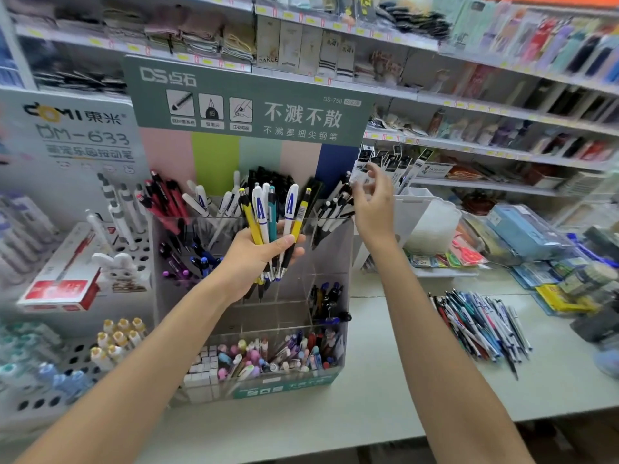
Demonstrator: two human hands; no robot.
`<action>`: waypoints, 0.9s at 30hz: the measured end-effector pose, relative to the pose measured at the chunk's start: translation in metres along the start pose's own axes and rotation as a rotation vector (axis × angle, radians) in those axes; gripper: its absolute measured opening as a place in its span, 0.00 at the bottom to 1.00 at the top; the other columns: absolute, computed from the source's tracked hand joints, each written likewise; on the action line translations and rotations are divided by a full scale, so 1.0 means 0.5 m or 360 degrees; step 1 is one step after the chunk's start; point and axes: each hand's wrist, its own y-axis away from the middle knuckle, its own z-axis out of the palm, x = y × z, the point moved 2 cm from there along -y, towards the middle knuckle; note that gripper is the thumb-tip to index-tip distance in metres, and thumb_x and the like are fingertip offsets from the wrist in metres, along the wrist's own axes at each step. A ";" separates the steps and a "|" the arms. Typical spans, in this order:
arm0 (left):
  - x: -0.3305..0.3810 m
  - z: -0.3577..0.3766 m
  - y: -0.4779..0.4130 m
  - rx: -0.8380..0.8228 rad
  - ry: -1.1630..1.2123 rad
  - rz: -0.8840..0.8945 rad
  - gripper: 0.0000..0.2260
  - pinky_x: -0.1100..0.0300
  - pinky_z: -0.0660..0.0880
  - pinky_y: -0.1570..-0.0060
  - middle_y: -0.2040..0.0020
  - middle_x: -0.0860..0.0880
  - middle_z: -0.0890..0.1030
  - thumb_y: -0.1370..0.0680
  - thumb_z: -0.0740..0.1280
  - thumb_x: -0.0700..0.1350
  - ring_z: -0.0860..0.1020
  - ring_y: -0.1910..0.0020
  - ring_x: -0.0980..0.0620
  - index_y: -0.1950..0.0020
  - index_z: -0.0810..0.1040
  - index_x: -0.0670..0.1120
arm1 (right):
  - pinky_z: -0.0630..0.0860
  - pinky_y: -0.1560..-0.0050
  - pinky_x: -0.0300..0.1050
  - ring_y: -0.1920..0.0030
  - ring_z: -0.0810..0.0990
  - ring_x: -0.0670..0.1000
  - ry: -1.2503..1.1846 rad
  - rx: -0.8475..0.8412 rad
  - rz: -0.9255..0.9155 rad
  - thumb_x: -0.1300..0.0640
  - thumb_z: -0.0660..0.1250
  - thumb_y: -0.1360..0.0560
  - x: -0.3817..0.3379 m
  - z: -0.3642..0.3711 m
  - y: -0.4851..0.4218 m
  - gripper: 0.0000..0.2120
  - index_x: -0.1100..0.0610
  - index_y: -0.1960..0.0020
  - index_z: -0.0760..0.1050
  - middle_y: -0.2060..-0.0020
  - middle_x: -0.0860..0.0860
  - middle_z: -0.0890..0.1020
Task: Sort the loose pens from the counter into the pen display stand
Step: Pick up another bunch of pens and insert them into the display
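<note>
Shop shelves filled with packaged goods are seen behind a pale bench. On the bench a clear pen display stand is placed, and a pile of loose pens is laid at its right. A bunch of pens is gripped by the left hand before the stand. The right hand is held with fingers apart at the upper right compartment.
</note>
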 end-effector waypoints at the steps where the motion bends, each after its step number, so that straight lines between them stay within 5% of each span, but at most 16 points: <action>1: -0.001 0.001 0.001 0.0000 0.0010 -0.0002 0.12 0.56 0.81 0.56 0.49 0.44 0.86 0.21 0.67 0.39 0.85 0.52 0.47 0.38 0.78 0.41 | 0.66 0.31 0.44 0.35 0.71 0.52 0.0020 -0.0018 -0.0016 0.54 0.59 0.17 0.004 0.002 0.011 0.20 0.58 0.27 0.66 0.34 0.52 0.70; 3: -0.003 0.003 0.004 -0.0011 0.0025 -0.0007 0.11 0.57 0.81 0.56 0.49 0.43 0.86 0.21 0.67 0.38 0.85 0.52 0.47 0.38 0.78 0.41 | 0.57 0.29 0.37 0.27 0.64 0.51 0.0090 -0.0154 -0.0045 0.54 0.58 0.17 0.004 0.010 0.029 0.23 0.58 0.24 0.62 0.28 0.54 0.67; 6: -0.006 0.002 0.007 -0.0023 0.0038 -0.0023 0.11 0.57 0.81 0.55 0.49 0.42 0.85 0.21 0.67 0.37 0.85 0.52 0.46 0.39 0.78 0.41 | 0.52 0.27 0.36 0.26 0.58 0.44 0.0175 0.0050 -0.0238 0.54 0.60 0.17 -0.002 -0.001 0.026 0.26 0.55 0.22 0.57 0.25 0.52 0.63; 11: -0.003 -0.002 0.014 -0.0026 0.0045 -0.0011 0.10 0.55 0.81 0.54 0.50 0.42 0.86 0.21 0.67 0.37 0.85 0.53 0.46 0.41 0.79 0.41 | 0.69 0.32 0.52 0.36 0.74 0.51 0.0228 0.0114 -0.0290 0.54 0.62 0.19 -0.004 0.010 0.020 0.18 0.58 0.31 0.73 0.37 0.54 0.79; 16: 0.004 -0.023 0.022 -0.0034 -0.0054 0.0033 0.10 0.48 0.81 0.49 0.48 0.41 0.85 0.21 0.66 0.38 0.84 0.51 0.44 0.40 0.79 0.41 | 0.71 0.37 0.56 0.42 0.77 0.54 0.0353 0.0063 -0.0447 0.52 0.63 0.21 -0.038 0.029 0.007 0.14 0.55 0.41 0.82 0.45 0.54 0.83; 20: 0.010 -0.035 0.028 -0.0032 -0.0042 0.0041 0.09 0.49 0.81 0.49 0.46 0.40 0.84 0.21 0.66 0.38 0.84 0.51 0.45 0.41 0.79 0.42 | 0.75 0.41 0.57 0.47 0.80 0.56 0.0353 0.0200 -0.0280 0.59 0.63 0.21 -0.024 0.017 -0.005 0.14 0.58 0.37 0.79 0.46 0.56 0.84; 23: 0.012 -0.039 0.030 -0.0077 -0.0058 0.0046 0.09 0.47 0.80 0.47 0.46 0.40 0.84 0.21 0.66 0.38 0.84 0.51 0.45 0.41 0.80 0.41 | 0.70 0.38 0.56 0.42 0.77 0.57 0.0535 0.0008 -0.0377 0.55 0.60 0.19 -0.043 0.012 -0.003 0.14 0.56 0.39 0.81 0.48 0.53 0.85; 27: 0.011 -0.031 0.031 -0.0123 -0.0029 0.0015 0.10 0.45 0.79 0.44 0.45 0.41 0.84 0.20 0.65 0.38 0.84 0.50 0.45 0.39 0.78 0.41 | 0.71 0.40 0.52 0.41 0.78 0.59 0.0520 -0.0162 -0.0102 0.53 0.58 0.17 -0.037 -0.001 -0.024 0.15 0.55 0.38 0.80 0.49 0.54 0.84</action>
